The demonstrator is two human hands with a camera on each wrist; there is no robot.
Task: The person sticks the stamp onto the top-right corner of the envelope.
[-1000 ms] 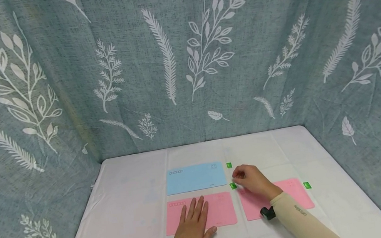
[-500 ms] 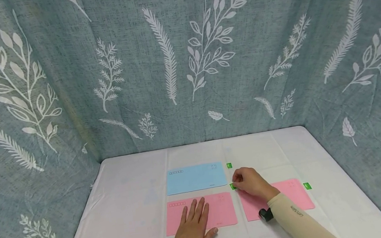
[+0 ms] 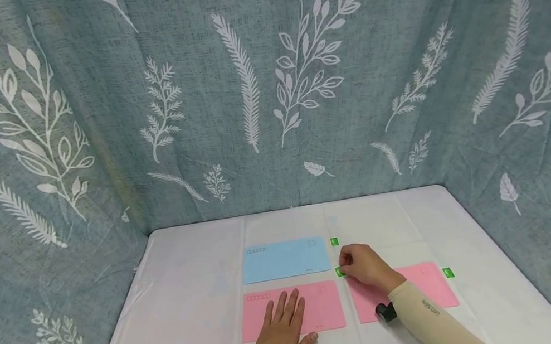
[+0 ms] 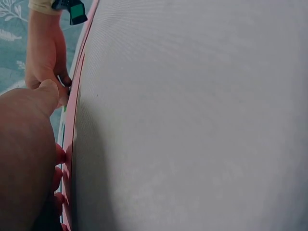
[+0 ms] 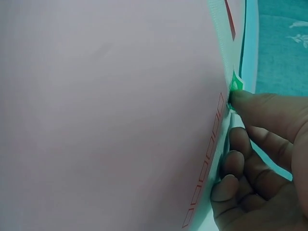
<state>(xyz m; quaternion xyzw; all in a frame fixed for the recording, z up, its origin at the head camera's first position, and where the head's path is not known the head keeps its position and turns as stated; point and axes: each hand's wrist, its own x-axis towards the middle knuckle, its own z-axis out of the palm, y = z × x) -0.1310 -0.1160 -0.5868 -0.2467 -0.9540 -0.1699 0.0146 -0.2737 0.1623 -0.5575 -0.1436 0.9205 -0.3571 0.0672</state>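
My left hand (image 3: 278,342) lies flat, fingers straight, on the near pink envelope (image 3: 320,307), covering part of it. In the head view my right hand (image 3: 365,266) is over the left part of a second pink envelope (image 3: 426,285), its fingertips at a small green stamp (image 3: 338,272). From the right wrist, the thumb (image 5: 255,103) sits on this stamp (image 5: 236,85) and the other fingers are curled; the stamp is pinched at its edge and partly hidden by the thumb. In the left wrist view the pink envelope's edge (image 4: 72,113) shows beside the left hand.
A blue envelope (image 3: 285,262) lies behind the near pink one. One green stamp (image 3: 334,241) is to its right, and another (image 3: 448,272) is beside the right-hand pink envelope. White cloth (image 3: 192,293) covers the table; a leaf-patterned curtain (image 3: 199,118) surrounds it.
My right hand has come slightly down and its fingertips have closed on the middle green stamp. The left hand stays on the envelope. The head view has shifted slightly.
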